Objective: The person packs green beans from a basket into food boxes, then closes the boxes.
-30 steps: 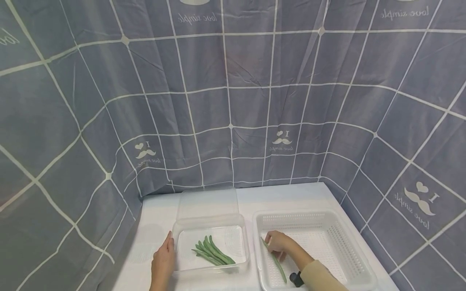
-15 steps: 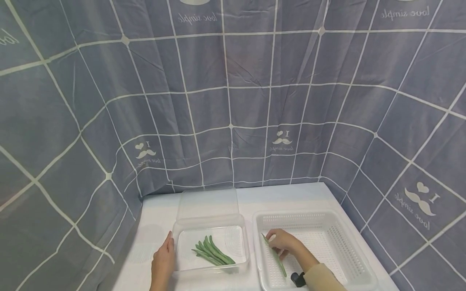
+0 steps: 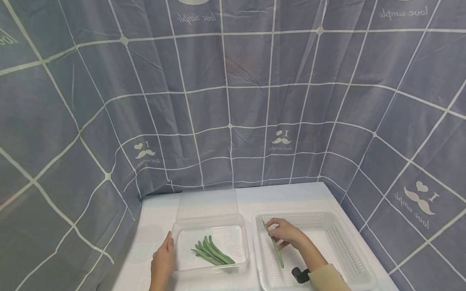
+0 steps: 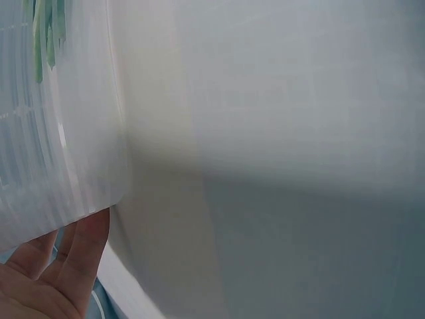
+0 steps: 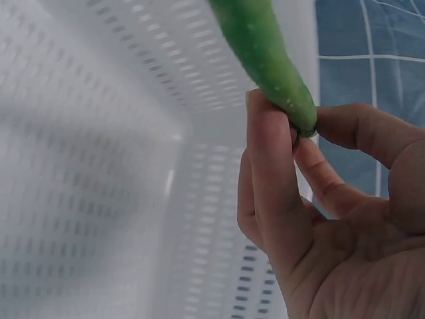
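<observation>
My right hand [image 3: 287, 234] pinches a single green bean [image 3: 278, 252] between thumb and fingers, over the left part of a white perforated basket [image 3: 298, 218]. In the right wrist view, the fingertips hold the bean [image 5: 265, 56] by one end, and the basket wall [image 5: 212, 226] lies behind. My left hand [image 3: 164, 256] rests with straight fingers against the left side of a clear plastic container [image 3: 209, 221]. Inside that container lies a small bunch of green beans [image 3: 215, 251]. The left wrist view has the fingers [image 4: 83, 256] touching the container's translucent wall [image 4: 86, 159].
Behind the container lies a flat translucent panel [image 3: 208, 202], perhaps its lid. The container and basket stand side by side on a white tabletop [image 3: 280, 194]. Grey checked cloth [image 3: 247, 105] hangs around the table's back and sides.
My right hand has risen and moved slightly away from me inside the basket area, carrying the green bean up with it. My left hand stays against the container.
</observation>
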`<state>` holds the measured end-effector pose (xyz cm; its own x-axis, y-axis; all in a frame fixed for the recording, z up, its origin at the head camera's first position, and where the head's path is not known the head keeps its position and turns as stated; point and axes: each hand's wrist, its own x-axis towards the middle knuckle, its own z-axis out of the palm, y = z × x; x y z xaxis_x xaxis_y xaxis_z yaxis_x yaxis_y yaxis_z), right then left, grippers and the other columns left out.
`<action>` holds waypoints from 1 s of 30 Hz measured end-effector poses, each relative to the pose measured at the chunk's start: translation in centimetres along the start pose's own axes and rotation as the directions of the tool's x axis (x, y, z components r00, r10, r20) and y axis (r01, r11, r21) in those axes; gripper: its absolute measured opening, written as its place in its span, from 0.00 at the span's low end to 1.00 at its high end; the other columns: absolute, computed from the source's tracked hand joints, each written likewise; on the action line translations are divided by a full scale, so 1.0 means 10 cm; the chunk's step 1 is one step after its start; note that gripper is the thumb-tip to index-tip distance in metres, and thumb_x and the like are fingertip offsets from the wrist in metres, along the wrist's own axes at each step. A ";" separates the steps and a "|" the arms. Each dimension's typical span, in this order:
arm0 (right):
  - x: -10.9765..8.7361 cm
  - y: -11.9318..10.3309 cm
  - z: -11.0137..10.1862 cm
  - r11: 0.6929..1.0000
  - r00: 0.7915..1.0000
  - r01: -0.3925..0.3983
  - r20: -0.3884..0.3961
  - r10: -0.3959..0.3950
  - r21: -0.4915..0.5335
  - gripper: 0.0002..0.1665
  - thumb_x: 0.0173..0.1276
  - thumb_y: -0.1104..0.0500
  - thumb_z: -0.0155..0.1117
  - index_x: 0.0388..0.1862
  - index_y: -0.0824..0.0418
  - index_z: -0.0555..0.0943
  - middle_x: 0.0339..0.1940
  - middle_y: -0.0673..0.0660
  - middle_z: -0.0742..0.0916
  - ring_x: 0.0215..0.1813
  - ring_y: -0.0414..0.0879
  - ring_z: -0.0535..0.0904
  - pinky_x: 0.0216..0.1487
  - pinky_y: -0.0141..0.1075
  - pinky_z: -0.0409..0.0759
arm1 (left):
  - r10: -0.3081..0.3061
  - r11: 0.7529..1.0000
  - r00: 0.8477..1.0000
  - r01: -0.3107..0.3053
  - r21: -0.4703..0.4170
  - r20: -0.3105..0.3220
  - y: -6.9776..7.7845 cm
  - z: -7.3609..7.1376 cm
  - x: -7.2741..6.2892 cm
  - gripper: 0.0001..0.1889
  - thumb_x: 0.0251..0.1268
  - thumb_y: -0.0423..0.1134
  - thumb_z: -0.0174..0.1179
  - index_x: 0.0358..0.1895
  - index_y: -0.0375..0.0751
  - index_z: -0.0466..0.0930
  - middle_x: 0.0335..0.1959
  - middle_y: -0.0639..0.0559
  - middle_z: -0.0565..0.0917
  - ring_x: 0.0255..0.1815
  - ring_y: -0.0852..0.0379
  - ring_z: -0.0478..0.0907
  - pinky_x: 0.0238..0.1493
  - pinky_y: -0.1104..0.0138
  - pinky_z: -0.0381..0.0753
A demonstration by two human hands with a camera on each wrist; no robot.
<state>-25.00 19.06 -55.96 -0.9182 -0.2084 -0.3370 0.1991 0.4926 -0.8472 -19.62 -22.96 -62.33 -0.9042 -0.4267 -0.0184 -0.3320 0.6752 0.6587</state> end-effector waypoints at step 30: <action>0.36 -0.97 1.06 0.955 0.985 0.077 0.127 -0.118 0.287 0.27 0.65 0.64 0.65 0.65 0.65 0.78 0.39 0.60 0.89 0.33 0.45 0.89 0.32 0.38 0.93 | 0.014 1.000 1.000 -0.014 0.003 -0.003 0.00 -0.02 0.00 0.31 0.91 0.51 0.33 0.81 0.34 0.63 0.73 0.29 0.73 0.69 0.26 0.76 0.64 0.32 0.79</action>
<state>-26.58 4.56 -53.27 -0.8841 -0.3709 -0.2843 0.2176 0.2117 -0.9528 -19.56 -23.08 -62.16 -0.9078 -0.4194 -0.0069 -0.3205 0.6829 0.6565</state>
